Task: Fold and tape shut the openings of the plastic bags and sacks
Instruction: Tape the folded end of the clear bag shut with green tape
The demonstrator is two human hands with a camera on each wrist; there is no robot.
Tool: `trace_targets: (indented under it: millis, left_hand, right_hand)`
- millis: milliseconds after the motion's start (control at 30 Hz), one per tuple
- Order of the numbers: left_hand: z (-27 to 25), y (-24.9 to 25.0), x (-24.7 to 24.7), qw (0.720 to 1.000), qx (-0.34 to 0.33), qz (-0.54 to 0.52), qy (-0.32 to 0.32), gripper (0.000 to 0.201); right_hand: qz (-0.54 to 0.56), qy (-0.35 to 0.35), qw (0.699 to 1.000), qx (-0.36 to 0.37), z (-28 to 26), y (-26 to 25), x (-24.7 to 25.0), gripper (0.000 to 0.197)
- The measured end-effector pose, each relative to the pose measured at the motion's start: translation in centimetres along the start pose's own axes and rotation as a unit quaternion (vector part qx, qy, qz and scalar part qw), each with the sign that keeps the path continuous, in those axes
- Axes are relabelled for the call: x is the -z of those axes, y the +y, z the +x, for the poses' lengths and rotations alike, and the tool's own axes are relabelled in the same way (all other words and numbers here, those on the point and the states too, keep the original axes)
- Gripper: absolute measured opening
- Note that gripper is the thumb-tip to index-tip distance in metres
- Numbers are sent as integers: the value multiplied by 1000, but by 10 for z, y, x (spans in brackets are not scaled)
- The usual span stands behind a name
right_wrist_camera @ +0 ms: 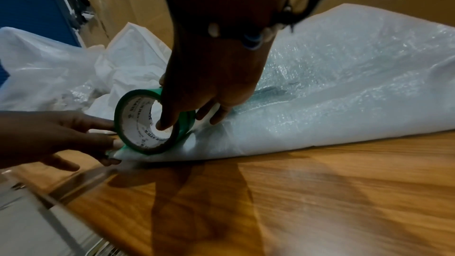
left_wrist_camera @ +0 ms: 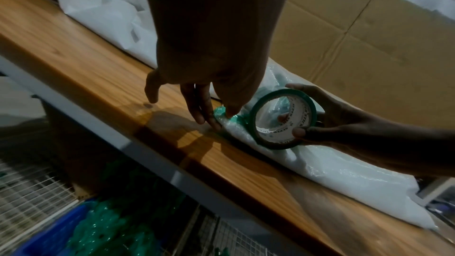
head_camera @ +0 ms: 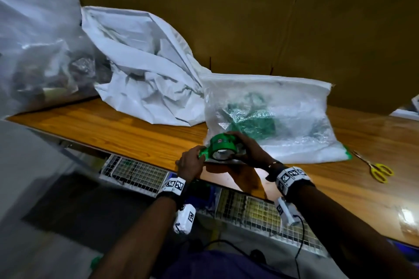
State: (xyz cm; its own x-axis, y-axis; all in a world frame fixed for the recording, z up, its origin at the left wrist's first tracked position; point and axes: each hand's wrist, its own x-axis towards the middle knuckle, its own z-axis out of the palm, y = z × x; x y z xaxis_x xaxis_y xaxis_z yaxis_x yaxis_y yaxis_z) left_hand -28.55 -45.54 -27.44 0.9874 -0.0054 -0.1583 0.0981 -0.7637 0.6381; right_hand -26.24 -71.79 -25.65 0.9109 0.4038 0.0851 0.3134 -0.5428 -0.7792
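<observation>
A green tape roll [head_camera: 217, 142] stands on edge at the near left corner of a clear bubble-lined sack [head_camera: 283, 120] with green contents, lying on the wooden table [head_camera: 113, 124]. My right hand [head_camera: 240, 145] grips the roll [right_wrist_camera: 133, 124], thumb inside the core and fingers round the outside. My left hand [left_wrist_camera: 209, 118] presses the pulled-out green tape end [left_wrist_camera: 219, 114] onto the sack's corner with straight fingers. A crumpled white sack [head_camera: 145, 63] and a big clear bag [head_camera: 38, 41] lie further left, both apart from my hands.
Yellow-handled scissors [head_camera: 378, 170] lie on the table to the right of the sack. Cardboard [head_camera: 294, 18] stands behind the table. Wire baskets [head_camera: 136, 172] and a blue bin [left_wrist_camera: 49, 231] with green material sit below the table's front edge.
</observation>
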Motion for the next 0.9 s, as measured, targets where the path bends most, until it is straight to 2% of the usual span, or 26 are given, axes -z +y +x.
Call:
trace_targets:
  millis: [100,267,367,433,500,600,733,900]
  left_hand:
    - [-13,6,-7,999,34,8,13,36]
    - [-33,16,-14,996,39,76,26,40]
    - [-46,29,-23,970,34,240,8,49]
    - [-53,36,-27,953,0,302,11,61]
    - [-57,33,-31,947,-21,320,-30,76]
    - [-58,23,-37,936,-10,339,-93,88]
    - [-57,17,-41,932,-15,351,-86,92]
    - [-47,5,-26,928,-38,361,-82,89]
  right_hand:
    - [10,-2,1000,-4,-6,7,-3,94]
    - [31,-8,999,-2,-20,18,-8,84]
    - [37,-16,999,10,-27,23,-17,79]
    - [35,-19,999,20,-29,25,-18,79]
    - [39,-23,998,34,-31,25,-18,81]
    - [51,-29,997,41,-32,24,-20,84]
    - [41,-22,999,22,-28,22,-28,88]
    - [28,-3,1000,4,-21,15,-46,91]
